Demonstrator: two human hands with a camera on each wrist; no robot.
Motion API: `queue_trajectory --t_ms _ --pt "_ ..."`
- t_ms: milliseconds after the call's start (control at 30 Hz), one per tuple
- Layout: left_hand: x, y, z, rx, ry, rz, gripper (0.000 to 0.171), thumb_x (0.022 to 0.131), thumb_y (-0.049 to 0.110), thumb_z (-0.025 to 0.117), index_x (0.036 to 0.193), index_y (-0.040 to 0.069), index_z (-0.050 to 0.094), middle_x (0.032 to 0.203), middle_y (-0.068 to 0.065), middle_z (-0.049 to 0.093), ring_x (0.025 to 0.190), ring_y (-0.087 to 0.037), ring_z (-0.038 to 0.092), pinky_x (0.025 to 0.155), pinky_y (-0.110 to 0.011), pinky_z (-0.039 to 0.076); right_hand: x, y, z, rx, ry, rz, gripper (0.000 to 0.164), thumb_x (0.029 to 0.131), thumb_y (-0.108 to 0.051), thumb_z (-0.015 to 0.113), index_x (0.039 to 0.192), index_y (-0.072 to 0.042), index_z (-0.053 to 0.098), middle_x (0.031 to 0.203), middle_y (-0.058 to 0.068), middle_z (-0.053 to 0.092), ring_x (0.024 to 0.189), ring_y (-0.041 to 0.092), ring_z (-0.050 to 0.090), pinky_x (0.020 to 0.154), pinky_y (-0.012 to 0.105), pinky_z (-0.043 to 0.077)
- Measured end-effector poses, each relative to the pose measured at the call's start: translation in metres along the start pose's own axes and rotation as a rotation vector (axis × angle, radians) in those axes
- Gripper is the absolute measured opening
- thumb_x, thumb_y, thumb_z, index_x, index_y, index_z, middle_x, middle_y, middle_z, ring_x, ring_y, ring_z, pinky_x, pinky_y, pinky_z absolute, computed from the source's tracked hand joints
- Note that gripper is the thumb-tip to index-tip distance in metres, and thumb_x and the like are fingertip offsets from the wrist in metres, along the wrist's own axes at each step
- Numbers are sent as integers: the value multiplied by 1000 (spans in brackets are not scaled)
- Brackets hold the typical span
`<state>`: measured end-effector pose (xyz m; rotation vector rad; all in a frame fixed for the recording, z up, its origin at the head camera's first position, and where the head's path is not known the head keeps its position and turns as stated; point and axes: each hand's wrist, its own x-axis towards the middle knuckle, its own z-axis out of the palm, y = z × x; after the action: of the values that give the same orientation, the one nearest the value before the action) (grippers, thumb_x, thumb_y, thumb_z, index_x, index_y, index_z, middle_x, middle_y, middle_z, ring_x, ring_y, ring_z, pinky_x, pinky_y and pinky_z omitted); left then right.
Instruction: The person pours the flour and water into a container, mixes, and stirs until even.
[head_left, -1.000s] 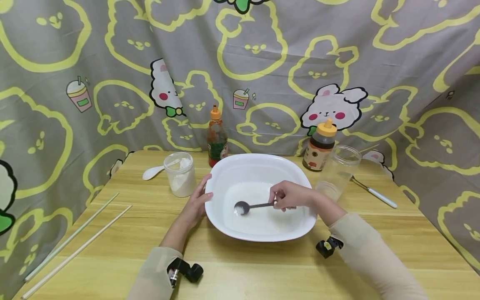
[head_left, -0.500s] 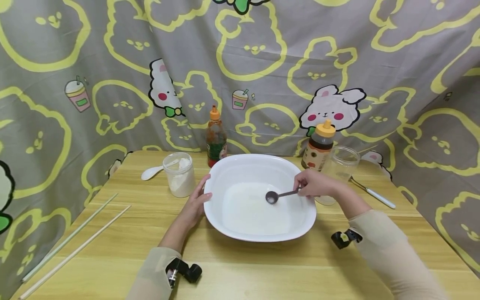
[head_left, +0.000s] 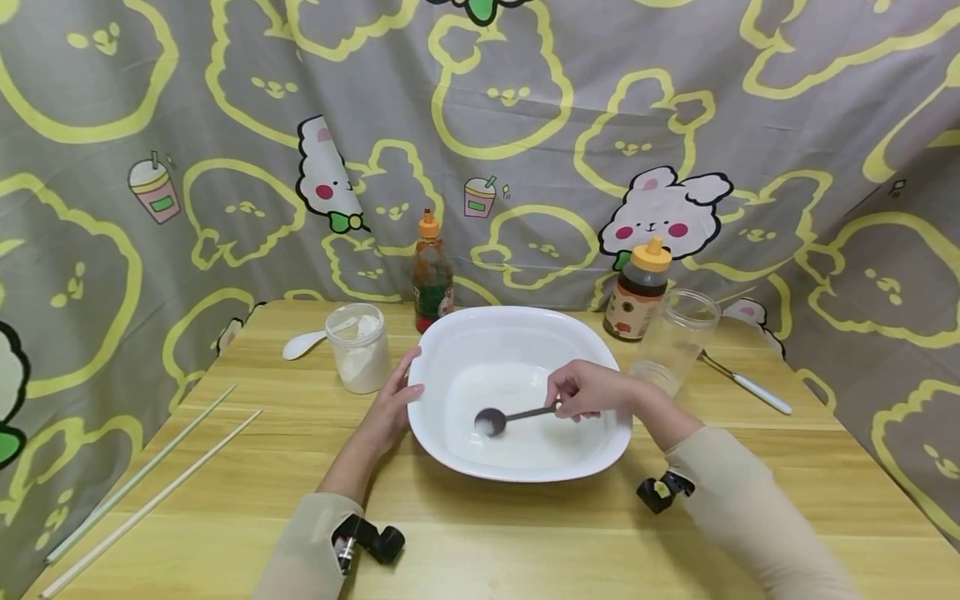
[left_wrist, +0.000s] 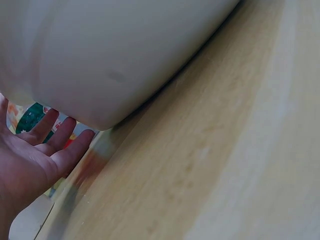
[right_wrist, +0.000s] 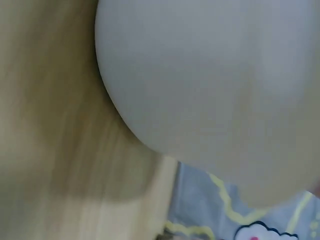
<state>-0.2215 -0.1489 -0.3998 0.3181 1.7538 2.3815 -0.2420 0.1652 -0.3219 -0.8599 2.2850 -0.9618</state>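
Note:
A white basin (head_left: 517, 342) stands on the wooden table, with white, pale contents over its floor. My left hand (head_left: 387, 410) holds its left side, thumb at the rim; in the left wrist view the other fingertips touch the outer wall. Inside the basin, my right hand (head_left: 588, 390) pinches the handle of a dark measuring spoon (head_left: 491, 422). The spoon's bowl is low in the basin and has something white in it. In the right wrist view the basin's outer wall (right_wrist: 190, 85) fills much of the frame, and the spoon is hidden.
Behind the left hand stand a jar of white powder (head_left: 363, 358), a white spoon (head_left: 303, 344) and a red sauce bottle (head_left: 432, 279). A dark syrup bottle (head_left: 636, 300), a clear jar (head_left: 686, 337) and a white-handled utensil (head_left: 759, 393) are at right. Two sticks (head_left: 153, 502) lie left.
The measuring spoon moved right and up toward the basin's right side, then back to the lower middle with my right hand. My left hand has stayed at the basin's side.

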Motion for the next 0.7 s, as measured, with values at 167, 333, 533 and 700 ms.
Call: queue_trajectory --t_ms 167,333,533,700 --pt "0 -1 0 -5 -4 6 61 81 11 46 137 21 21 133 -18 24 111 -43 30 80 -43 40 -25 -6 -13 -118 25 14 10 72 5 56 74 -5 59 55 2 48 47 13 43 43 24 38" --pt "0 -1 0 -3 -1 11 61 81 11 46 137 21 22 132 -18 26 110 -43 31 77 -39 43 -29 0 -22 -233 156 96 9 70 5 55 73 -3 58 57 1 48 49 14 46 45 27 40" --pt "1 -1 0 -6 4 1 60 82 8 45 136 21 23 130 -19 27 110 -42 32 74 -36 44 1 6 -13 -245 236 110 6 75 1 57 78 -4 58 58 3 51 50 14 48 46 27 40" --pt "0 -1 0 -13 13 2 59 82 8 45 136 20 24 131 -17 27 110 -42 32 74 -36 44 21 1 6 -135 179 16 5 78 -3 58 83 -4 59 56 5 53 45 13 45 41 25 38"
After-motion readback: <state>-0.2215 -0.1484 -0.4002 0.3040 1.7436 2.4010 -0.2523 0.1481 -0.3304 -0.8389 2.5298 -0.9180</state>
